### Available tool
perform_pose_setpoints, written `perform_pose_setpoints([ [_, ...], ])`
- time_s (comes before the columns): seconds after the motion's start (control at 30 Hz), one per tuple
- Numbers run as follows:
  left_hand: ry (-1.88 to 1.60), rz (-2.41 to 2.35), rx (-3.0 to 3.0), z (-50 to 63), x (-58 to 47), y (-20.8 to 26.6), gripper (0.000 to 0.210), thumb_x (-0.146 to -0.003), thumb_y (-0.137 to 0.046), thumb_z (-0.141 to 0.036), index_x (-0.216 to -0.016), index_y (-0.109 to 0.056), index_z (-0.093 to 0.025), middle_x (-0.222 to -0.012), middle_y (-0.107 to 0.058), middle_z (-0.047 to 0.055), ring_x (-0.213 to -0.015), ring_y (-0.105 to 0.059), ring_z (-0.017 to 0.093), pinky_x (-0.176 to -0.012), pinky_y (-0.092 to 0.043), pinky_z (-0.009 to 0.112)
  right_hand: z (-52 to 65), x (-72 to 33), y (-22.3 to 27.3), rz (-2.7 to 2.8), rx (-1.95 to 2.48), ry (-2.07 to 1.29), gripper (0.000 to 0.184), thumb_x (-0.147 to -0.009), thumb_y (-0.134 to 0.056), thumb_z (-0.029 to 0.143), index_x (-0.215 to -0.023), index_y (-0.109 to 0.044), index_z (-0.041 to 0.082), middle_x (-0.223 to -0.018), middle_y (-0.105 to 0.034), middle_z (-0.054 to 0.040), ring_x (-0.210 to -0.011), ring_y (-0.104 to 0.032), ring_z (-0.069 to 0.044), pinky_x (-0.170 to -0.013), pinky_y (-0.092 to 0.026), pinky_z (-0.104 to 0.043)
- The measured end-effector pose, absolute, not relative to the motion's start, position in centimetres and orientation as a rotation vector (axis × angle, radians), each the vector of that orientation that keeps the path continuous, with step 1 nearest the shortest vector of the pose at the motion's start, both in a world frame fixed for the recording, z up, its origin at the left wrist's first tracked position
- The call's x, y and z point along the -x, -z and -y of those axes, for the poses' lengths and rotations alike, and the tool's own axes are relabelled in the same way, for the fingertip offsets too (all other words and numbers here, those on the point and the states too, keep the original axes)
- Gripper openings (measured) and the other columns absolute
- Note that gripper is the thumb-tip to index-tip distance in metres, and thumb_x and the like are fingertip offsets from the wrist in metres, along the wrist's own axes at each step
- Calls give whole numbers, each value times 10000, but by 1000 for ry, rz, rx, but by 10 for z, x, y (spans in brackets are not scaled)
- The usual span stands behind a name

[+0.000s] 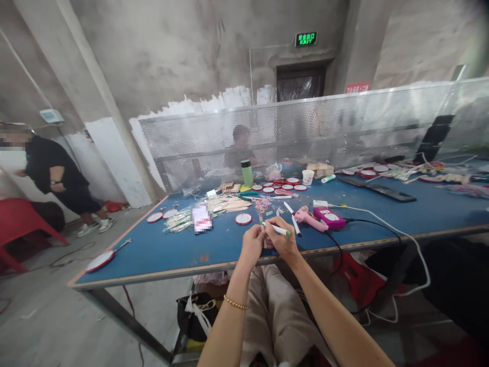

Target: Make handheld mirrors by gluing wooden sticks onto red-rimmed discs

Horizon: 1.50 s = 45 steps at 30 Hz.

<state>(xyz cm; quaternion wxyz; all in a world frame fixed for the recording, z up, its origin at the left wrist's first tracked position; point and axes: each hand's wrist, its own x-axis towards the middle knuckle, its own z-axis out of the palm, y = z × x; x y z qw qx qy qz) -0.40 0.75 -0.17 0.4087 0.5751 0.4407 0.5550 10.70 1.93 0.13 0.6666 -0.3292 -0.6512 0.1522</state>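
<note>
At the front of the blue table my right hand [283, 239] is closed around a white marker with a green end [281, 230]. My left hand [252, 244] touches it from the left, pinching a small, light wooden stick [262, 218] whose upper end bears some colour. The marker's tip lies close to this stick, but contact cannot be made out. Just beyond the hands is a heap of colourful small bands [264, 205]. Two more pens, one a white marker [289, 208], lie right of it, beside a pink glue gun [307, 218].
A purple box [329, 218] with cables sits at right. Round red-rimmed discs [243, 218], wooden sticks [235, 204], a green bottle [246, 173] and a paper cup [307, 177] stand or lie about. Behind rises a perforated metal screen [198, 137]. Another person [57, 168] stands at left.
</note>
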Motion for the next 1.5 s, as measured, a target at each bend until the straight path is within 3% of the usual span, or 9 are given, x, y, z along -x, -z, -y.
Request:
perform_pose_setpoints([
  [0.2,-1414,-1168,-1531,-4,5,-3,264,-737,-596,-368,-587,-514,-167,-529,-464,-49,-530,-389,92,-514,-337,203,-19,-108,-1,1489,763,-324,213,-836,-531,285,-642,-544,199,-570,-550,25,-500,-485,-102,-498,-423,-217],
  [0.77,-1396,-1099,-1445,-5,4,0,260,-716,-615,-404,-629,-520,-177,-556,-485,-45,-527,-441,106,-521,-394,222,-20,-108,1,1466,738,-320,187,-848,-541,275,-680,-567,197,-588,-560,25,-503,-494,-107,-501,-423,-224],
  [1.0,-1422,-1182,-1546,-8,5,2,204,-734,-578,-334,-622,-546,-166,-557,-479,-42,-545,-416,99,-510,-344,201,-20,-107,-1,1480,723,-336,176,-846,-547,272,-693,-581,194,-593,-574,25,-510,-506,-108,-513,-430,-224],
  [1.5,-1416,-1127,-1482,-4,3,-3,232,-720,-607,-355,-612,-518,-170,-549,-500,-43,-526,-455,97,-497,-409,203,-20,-107,-1,1464,724,-285,179,-844,-537,246,-675,-567,197,-578,-565,26,-496,-500,-106,-505,-426,-226],
])
